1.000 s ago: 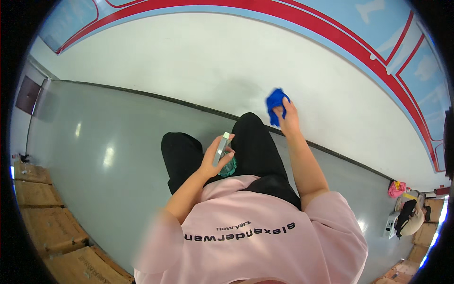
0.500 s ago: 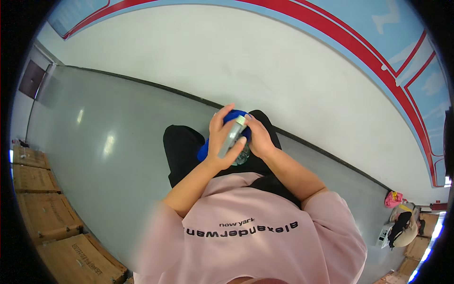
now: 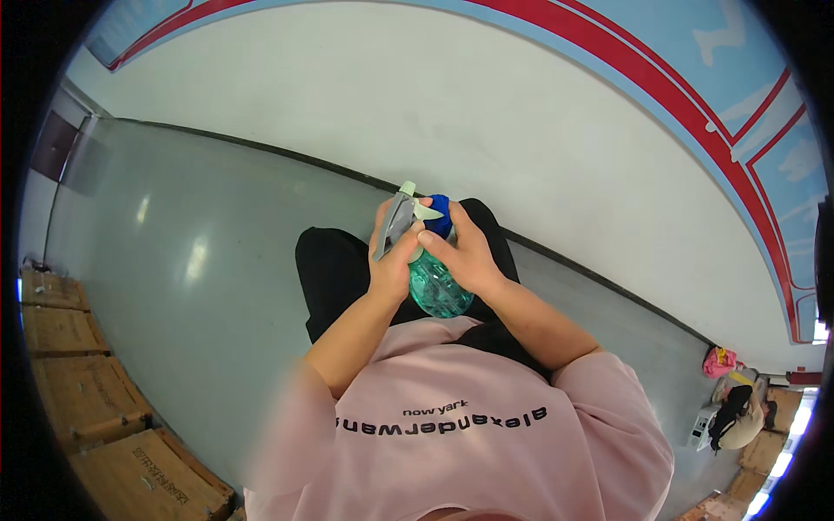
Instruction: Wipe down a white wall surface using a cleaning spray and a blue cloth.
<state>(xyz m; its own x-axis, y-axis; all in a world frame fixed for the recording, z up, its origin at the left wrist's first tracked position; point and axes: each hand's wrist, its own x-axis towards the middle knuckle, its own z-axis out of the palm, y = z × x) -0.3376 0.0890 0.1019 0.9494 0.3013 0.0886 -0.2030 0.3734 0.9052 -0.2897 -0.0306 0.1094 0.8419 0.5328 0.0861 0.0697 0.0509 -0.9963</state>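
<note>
Head view. The spray bottle (image 3: 437, 282), clear green with a grey-white trigger head, sits in front of the pink shirt (image 3: 469, 425), above the black trousers. The left hand (image 3: 393, 260) is wrapped closed around its neck and trigger. The right hand (image 3: 465, 253) is closed against the far side, apparently pressing a blue cloth (image 3: 440, 215) to it. The bottle's long axis runs away from the shirt, nozzle towards the white wall (image 3: 486, 113). Grey floor (image 3: 200, 252) lies open left of the bottle; wooden crates (image 3: 95, 408) stand well apart.
</note>
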